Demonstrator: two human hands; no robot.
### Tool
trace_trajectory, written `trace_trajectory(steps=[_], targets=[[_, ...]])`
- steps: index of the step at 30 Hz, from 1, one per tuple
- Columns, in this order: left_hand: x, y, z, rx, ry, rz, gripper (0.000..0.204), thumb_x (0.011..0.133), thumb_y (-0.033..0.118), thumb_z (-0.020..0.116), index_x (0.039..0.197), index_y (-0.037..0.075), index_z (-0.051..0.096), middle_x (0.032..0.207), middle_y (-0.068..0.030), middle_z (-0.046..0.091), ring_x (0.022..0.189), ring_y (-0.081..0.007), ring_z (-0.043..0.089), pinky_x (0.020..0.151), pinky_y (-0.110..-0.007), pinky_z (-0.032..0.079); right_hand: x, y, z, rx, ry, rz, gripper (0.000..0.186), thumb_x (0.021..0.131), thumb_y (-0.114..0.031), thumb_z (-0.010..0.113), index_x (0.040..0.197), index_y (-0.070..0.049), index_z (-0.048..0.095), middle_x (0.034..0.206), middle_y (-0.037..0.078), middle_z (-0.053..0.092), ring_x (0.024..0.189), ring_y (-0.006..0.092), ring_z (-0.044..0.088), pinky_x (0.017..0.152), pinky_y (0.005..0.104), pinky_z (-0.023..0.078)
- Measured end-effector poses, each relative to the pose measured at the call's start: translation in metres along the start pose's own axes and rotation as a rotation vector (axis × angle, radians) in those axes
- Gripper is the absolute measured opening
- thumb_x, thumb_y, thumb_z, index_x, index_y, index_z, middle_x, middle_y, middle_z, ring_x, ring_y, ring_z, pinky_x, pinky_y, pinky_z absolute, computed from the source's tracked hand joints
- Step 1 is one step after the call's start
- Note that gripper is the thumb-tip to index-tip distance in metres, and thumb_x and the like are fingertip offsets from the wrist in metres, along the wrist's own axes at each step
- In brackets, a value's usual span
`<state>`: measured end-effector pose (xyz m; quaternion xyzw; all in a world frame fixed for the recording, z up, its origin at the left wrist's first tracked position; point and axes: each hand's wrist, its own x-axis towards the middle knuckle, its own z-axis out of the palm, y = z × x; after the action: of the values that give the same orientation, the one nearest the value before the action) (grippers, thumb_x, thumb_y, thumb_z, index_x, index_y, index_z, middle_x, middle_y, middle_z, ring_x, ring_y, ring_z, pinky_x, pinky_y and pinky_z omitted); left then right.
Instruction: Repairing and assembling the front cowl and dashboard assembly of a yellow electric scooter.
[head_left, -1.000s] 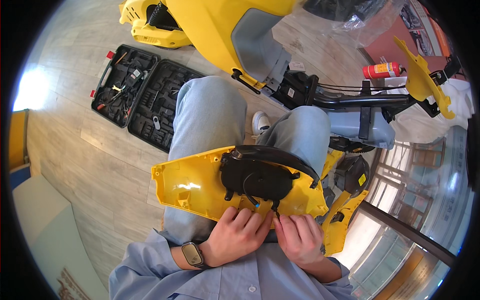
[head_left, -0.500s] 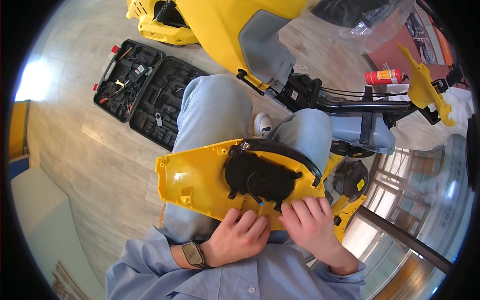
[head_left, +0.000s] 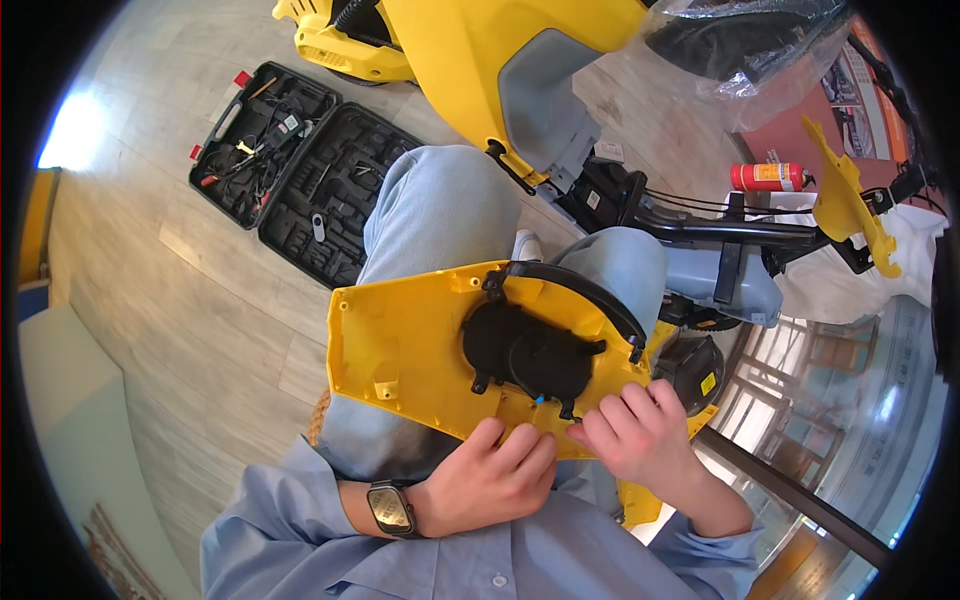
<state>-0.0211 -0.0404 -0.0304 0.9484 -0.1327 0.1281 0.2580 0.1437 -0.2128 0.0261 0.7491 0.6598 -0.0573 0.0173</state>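
Across my lap lies a yellow plastic panel (head_left: pixel 400 345) with its inner side up, showing moulded posts and ribs. A black headlight-like housing (head_left: pixel 525 350) with several mounting tabs sits in it, and a cable with a blue tip lies over the housing. Along the far right rim of the panel curves a black strip (head_left: pixel 595 300). My left hand (head_left: pixel 487 475) is closed over the near edge of the panel. Beside the housing's near right tab, my right hand (head_left: pixel 638 435) is pinched, its fingertips hiding whatever is between them.
An opened black tool case (head_left: pixel 330 200) with loose tools lies on the floor at left. Ahead stands a partly stripped yellow scooter (head_left: pixel 460 60) with its black frame exposed. A red fire extinguisher (head_left: pixel 767 177) and a plastic-wrapped black seat-like part (head_left: pixel 730 45) are at the far right.
The panel has shifted slightly to the right in view, along with my left hand. My right hand has moved right and a little away from me, turning at the wrist.
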Motion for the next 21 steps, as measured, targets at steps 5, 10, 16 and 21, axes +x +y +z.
trace_trajectory(steps=[5, 10, 16, 21], targets=[[0.003, 0.0, 0.0, -0.038, 0.06, 0.029, 0.024, 0.073, 0.018, 0.076, 0.095, 0.01, 0.079, 0.085, 0.002, 0.048, 0.081, -0.0147, 0.05, 0.068, -0.032, 0.038, 0.004, -0.004, -0.017, -0.35, -0.118, -0.203, 0.016, 0.089, -0.023, 0.072, 0.082, -0.015, 0.061, 0.081, -0.002, 0.049, 0.074, 0.0151, 0.05, 0.065, 0.0326, 0.034], [0.003, 0.002, 0.007, -0.043, 0.109, 0.095, 0.008, 0.078, 0.019, 0.073, 0.078, 0.011, 0.073, 0.096, -0.0011, 0.061, 0.091, -0.0177, 0.054, 0.069, -0.034, 0.037, 0.006, 0.003, -0.022, -0.307, -0.249, -0.312, 0.011, 0.084, -0.02, 0.075, 0.089, -0.011, 0.07, 0.073, -0.002, 0.047, 0.069, 0.0136, 0.05, 0.063, 0.0312, 0.034], [-0.001, 0.004, 0.015, -0.062, 0.061, 0.111, 0.009, 0.08, 0.02, 0.073, 0.081, 0.011, 0.074, 0.092, -0.0013, 0.057, 0.091, -0.0186, 0.055, 0.069, -0.033, 0.039, -0.004, -0.028, -0.004, -0.039, -0.445, 0.204, 0.019, 0.091, -0.028, 0.075, 0.094, -0.009, 0.071, 0.071, -0.001, 0.055, 0.073, 0.0168, 0.058, 0.066, 0.0345, 0.038], [-0.005, -0.002, 0.011, -0.078, 0.053, 0.066, 0.011, 0.079, 0.021, 0.074, 0.084, 0.011, 0.076, 0.09, -0.0003, 0.056, 0.091, -0.0181, 0.055, 0.067, -0.032, 0.04, 0.004, -0.03, -0.016, -0.011, -0.308, 0.217, 0.028, 0.094, -0.024, 0.074, 0.115, -0.006, 0.072, 0.083, 0.002, 0.063, 0.082, 0.0187, 0.063, 0.07, 0.0349, 0.045]])
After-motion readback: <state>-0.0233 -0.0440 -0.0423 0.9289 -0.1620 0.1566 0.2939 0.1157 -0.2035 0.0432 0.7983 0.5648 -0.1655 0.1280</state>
